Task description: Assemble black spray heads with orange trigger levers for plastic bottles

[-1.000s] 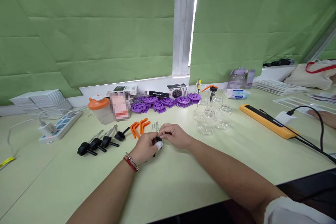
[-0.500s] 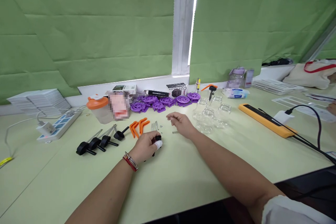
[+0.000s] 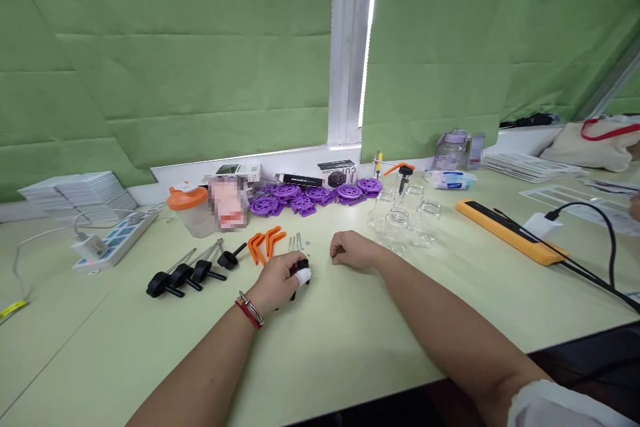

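Observation:
My left hand, with a white wrap on its thumb, is closed around a black plastic part, mostly hidden by the fingers. To its right, my right hand is down at the table with fingertips pinched together where a small coil spring lay. The hand now covers that spring. Several thin metal pins and tiny metal pieces lie just beyond my left hand. Orange bent levers lie behind it. Farther left are several black round parts with handles, some with metal rods.
Glass jars stand right of my right hand. Purple plastic parts lie along the back by boxes. An orange-lidded cup and white power strip are at left. An orange power strip with cables lies at right.
My right hand has moved slightly right and toward me, lowering onto the spring's spot, and its fingers have closed together. The left hand keeps its hold on the black plastic part.

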Demonstrator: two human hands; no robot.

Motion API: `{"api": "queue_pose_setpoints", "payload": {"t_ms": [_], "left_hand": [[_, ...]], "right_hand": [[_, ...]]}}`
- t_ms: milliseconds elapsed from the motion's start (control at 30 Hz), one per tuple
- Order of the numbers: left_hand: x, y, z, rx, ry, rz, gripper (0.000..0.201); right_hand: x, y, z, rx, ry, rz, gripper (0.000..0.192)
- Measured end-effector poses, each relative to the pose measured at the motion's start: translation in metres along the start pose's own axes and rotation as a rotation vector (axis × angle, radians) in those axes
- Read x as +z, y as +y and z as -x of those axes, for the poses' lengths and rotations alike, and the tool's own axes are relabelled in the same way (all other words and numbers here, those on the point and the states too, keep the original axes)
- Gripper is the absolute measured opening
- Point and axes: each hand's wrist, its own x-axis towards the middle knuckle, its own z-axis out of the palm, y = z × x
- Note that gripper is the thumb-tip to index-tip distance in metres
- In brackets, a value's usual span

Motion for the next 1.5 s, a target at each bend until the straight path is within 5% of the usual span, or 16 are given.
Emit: {"api": "queue_pose_setpoints", "payload": {"t_ms": [200, 433, 700, 1100, 1333, 1500], "left_hand": [[0.000, 0.004, 0.000, 0.000, -0.001, 0.015, 0.017], [0.002, 0.002, 0.000, 0.039, -0.002, -0.010, 0.019], [0.002, -0.001, 0.000, 0.085, 0.016, -0.050, 0.018], [0.003, -0.005, -0.002, 0.099, 0.015, -0.050, 0.017], [0.002, -0.004, -0.001, 0.098, 0.024, -0.069, 0.015], [0.002, -0.006, -0.002, 0.105, 0.029, -0.046, 0.016]], "right_hand": [[0.004, -0.013, 0.001, -0.020, 0.159, -0.057, 0.014], [0.014, -0.048, 0.008, -0.402, 0.230, -0.295, 0.021], [0.021, -0.061, 0.014, -0.284, 0.255, -0.501, 0.026], [0.032, -0.068, 0.013, -0.299, 0.321, -0.313, 0.008], [0.031, -0.061, 0.010, -0.456, 0.286, -0.220, 0.004], [0.033, -0.062, 0.013, -0.363, 0.251, -0.186, 0.003]]}}
